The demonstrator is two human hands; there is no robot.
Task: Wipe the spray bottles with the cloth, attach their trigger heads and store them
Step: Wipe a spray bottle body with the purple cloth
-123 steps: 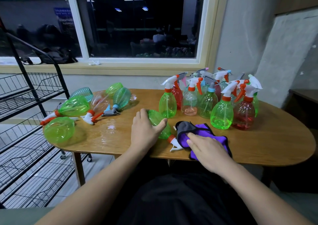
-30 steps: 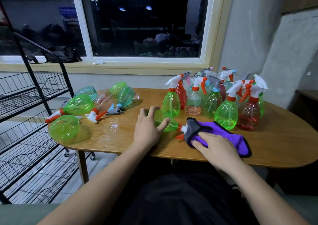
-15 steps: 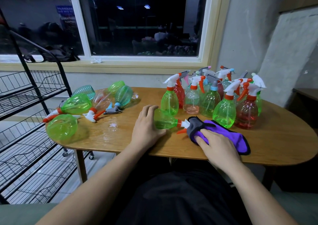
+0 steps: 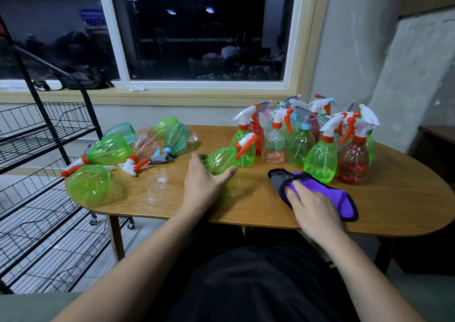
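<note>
Left hand [image 4: 204,186]: thumb and fingers wrapped around the base of a green spray bottle [image 4: 222,159]. The bottle is tilted, its white-and-orange trigger head [image 4: 246,141] raised toward the right.

Right hand [image 4: 313,206]: fingers curled over a purple cloth [image 4: 325,191], which lies on the wooden table [image 4: 394,198] just right of the held bottle.

Behind the cloth: a tight group of upright bottles [image 4: 320,160] with heads fitted.

Table left end: several bottles lying on their sides [image 4: 108,149].

Beside that end: a black wire rack [image 4: 37,137].
</note>
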